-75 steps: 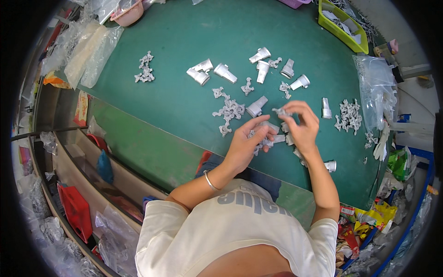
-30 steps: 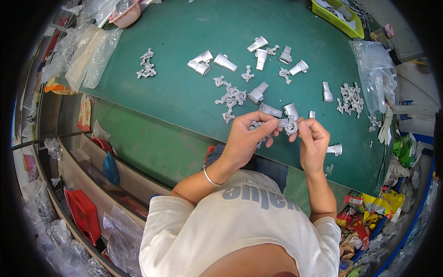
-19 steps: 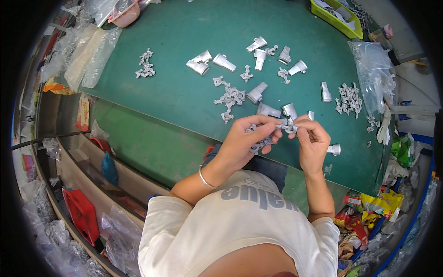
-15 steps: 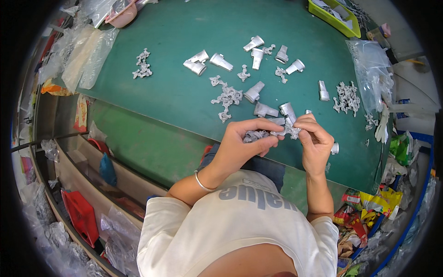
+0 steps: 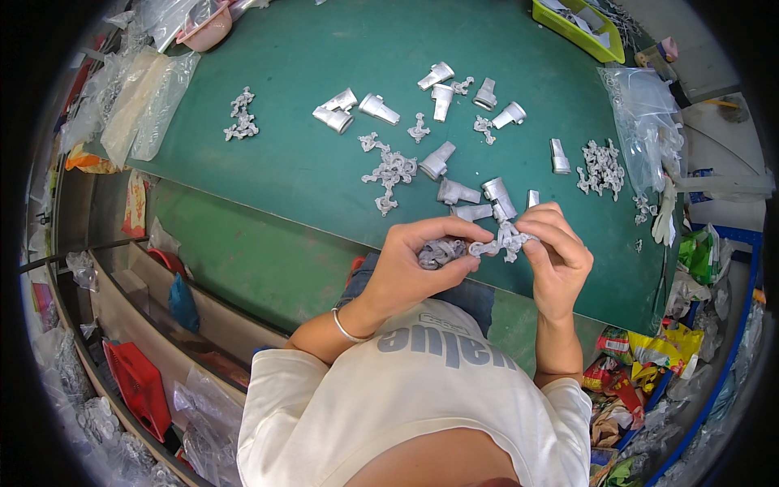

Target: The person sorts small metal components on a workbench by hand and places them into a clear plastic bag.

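Both my hands meet over the near edge of the green table point(image 5: 284, 162). My left hand point(image 5: 418, 264) is closed on a grey cast metal piece point(image 5: 439, 252) in its palm, thumb and forefinger pinching toward the right. My right hand point(image 5: 556, 252) pinches a small branched metal sprue point(image 5: 507, 239) between its fingertips. The two pieces touch between the hands. Just beyond the fingers lie tubular silver castings point(image 5: 458, 193) and a heap of broken-off sprue bits point(image 5: 391, 172).
Several more silver castings point(image 5: 337, 114) and sprue heaps point(image 5: 602, 166) point(image 5: 241, 116) are scattered over the table. A yellow-green tray point(image 5: 578, 24) stands far right, clear plastic bags point(image 5: 641, 105) at the right edge, more bags point(image 5: 138, 93) and a pink bowl point(image 5: 207, 28) far left. Red bins point(image 5: 138, 381) sit below left.
My hands have drawn back from the castings on the table toward my body, holding the metal pieces together at the table's near edge. My left fingers have curled tighter around the piece.
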A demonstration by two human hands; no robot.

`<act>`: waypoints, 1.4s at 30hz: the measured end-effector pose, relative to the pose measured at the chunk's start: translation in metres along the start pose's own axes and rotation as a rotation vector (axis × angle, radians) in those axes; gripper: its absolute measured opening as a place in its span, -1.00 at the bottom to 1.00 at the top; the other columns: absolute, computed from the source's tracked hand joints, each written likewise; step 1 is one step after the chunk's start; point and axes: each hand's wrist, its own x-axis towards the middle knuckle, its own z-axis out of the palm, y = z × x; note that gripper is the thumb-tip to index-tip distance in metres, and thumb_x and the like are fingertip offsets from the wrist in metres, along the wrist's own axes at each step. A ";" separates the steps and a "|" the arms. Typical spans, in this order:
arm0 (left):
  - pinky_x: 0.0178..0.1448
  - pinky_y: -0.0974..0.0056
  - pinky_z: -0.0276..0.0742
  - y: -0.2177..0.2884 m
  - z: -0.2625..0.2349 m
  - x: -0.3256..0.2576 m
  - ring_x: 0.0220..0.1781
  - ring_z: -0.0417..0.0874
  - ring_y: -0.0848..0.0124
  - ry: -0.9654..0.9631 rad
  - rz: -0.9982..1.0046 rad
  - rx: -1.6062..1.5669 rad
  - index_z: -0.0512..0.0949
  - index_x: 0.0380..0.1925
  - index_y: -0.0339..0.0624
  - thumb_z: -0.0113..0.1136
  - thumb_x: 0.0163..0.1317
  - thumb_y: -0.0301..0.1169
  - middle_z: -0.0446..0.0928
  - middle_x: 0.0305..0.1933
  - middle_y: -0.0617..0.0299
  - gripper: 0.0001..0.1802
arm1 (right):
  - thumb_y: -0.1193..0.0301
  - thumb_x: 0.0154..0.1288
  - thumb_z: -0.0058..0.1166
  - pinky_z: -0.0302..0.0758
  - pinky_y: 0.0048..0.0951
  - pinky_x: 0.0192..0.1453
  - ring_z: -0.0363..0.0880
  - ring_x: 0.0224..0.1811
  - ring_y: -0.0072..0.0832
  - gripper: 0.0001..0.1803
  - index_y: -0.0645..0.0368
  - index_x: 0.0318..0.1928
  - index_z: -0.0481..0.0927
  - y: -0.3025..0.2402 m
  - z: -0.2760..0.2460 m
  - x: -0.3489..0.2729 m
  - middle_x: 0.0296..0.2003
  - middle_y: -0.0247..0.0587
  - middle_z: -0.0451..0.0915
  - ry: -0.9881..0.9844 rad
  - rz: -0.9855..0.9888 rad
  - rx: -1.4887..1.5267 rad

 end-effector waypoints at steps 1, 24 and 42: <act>-0.18 0.48 0.42 -0.001 0.000 0.000 -0.28 0.51 0.59 -0.003 0.006 0.011 0.57 -0.23 -0.31 0.14 -0.02 -0.65 0.57 -0.27 0.24 -0.72 | 0.64 -0.02 0.11 0.36 -0.42 -0.20 0.45 -0.31 -0.35 -0.84 0.37 -0.34 0.60 -0.001 0.000 0.000 -0.39 -0.11 0.57 0.002 -0.007 -0.016; -0.46 0.59 0.30 -0.008 0.003 -0.001 -0.49 0.42 0.71 -0.014 -0.048 -0.088 0.57 -0.23 -0.27 0.14 0.05 -0.62 0.56 -0.39 0.30 -0.76 | 0.63 -0.02 0.14 0.36 -0.46 -0.25 0.43 -0.33 -0.36 -0.83 0.36 -0.32 0.60 -0.016 -0.001 -0.003 -0.40 -0.12 0.55 0.020 -0.083 -0.126; -0.51 0.55 0.31 -0.007 0.004 0.000 -0.55 0.43 0.63 -0.020 0.010 -0.086 0.54 -0.28 -0.36 0.15 0.01 -0.67 0.55 -0.34 0.15 -0.78 | 0.67 -0.04 0.12 0.36 -0.43 -0.20 0.44 -0.29 -0.35 -0.80 0.39 -0.31 0.58 -0.017 0.001 -0.005 -0.36 -0.08 0.54 0.047 -0.028 -0.073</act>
